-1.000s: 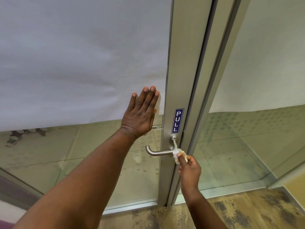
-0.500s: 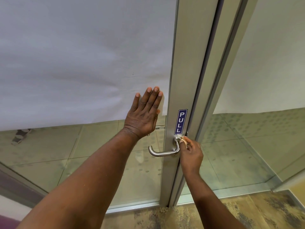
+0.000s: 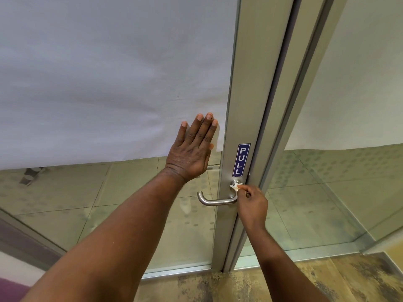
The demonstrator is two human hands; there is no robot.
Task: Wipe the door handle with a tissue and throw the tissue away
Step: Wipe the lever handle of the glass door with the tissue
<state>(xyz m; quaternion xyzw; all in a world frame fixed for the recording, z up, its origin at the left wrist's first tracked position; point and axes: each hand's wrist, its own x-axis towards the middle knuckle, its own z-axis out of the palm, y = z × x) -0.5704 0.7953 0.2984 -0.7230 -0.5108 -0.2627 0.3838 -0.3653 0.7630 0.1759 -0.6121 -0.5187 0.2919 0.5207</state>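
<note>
head | left hand (image 3: 192,155) flat on glass door (image 3: 130,203), fingers spread apart, left of door handle (image 3: 216,201) | right hand (image 3: 253,205) grip pinched on tissue (image 3: 235,187), pressed against handle's round base below PULL sign (image 3: 241,160)

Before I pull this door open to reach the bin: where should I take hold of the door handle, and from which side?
Take the door handle by its long horizontal bar, coming from the front with the grip wrapped over the top. The bar stands clear of the door frame. Its upturned free end points left. The right hand and tissue crowd the pivot end.
</note>
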